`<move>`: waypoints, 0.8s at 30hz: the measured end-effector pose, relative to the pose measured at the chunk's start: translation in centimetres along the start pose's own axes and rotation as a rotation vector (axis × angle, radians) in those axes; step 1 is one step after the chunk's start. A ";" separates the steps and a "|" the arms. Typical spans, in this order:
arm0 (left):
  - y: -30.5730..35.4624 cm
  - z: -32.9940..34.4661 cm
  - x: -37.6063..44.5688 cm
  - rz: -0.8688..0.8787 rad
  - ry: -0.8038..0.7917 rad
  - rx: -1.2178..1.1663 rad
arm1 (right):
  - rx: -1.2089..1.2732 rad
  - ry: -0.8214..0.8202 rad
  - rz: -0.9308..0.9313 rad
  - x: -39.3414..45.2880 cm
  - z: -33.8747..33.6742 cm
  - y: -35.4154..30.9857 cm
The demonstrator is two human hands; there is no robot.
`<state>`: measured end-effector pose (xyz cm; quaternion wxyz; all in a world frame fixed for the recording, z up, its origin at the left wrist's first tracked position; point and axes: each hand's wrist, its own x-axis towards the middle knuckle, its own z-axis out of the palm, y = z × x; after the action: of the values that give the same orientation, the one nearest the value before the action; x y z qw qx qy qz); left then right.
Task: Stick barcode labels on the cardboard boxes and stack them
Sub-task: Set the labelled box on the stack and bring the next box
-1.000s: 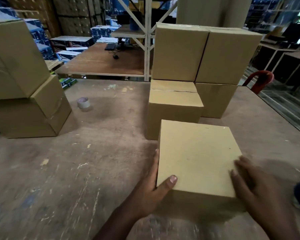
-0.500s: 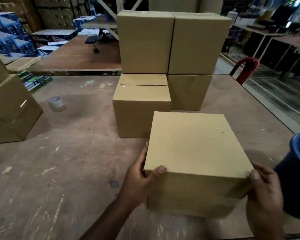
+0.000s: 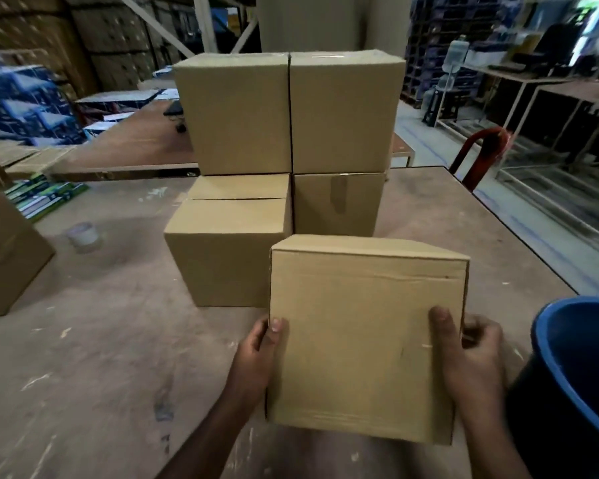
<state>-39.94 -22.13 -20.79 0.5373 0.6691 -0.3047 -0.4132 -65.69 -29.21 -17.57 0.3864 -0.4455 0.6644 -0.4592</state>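
Between the left hand (image 3: 256, 354) and right hand (image 3: 471, 354): one cardboard box (image 3: 363, 340), gripped at both side edges, thumbs on its near face, tipped above the desk (image 3: 83, 375). Beyond, just apart: stacked boxes (image 3: 287, 146). Risk: no label visible; box may slip or knock the blue bucket (image 3: 581, 368).

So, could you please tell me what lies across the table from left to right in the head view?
Cardboard box at the left edge → tape roll → left hand → held box → right hand → blue bucket.
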 end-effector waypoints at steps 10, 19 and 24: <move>2.5 2.0 1.6 -0.162 0.109 -0.072 | 0.326 -0.173 -0.346 2.5 0.0 9.7; 0.8 3.4 2.6 -0.152 -0.130 -0.292 | 0.375 -0.210 -0.217 4.7 3.7 15.0; 4.0 5.0 5.4 -0.132 -0.083 -0.175 | 0.263 -0.204 -0.229 7.7 4.9 12.5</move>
<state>-41.70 -30.02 -18.54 0.5521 0.6208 -0.2446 -0.4999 -66.52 -35.56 -31.72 0.4517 -0.5081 0.5011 -0.5355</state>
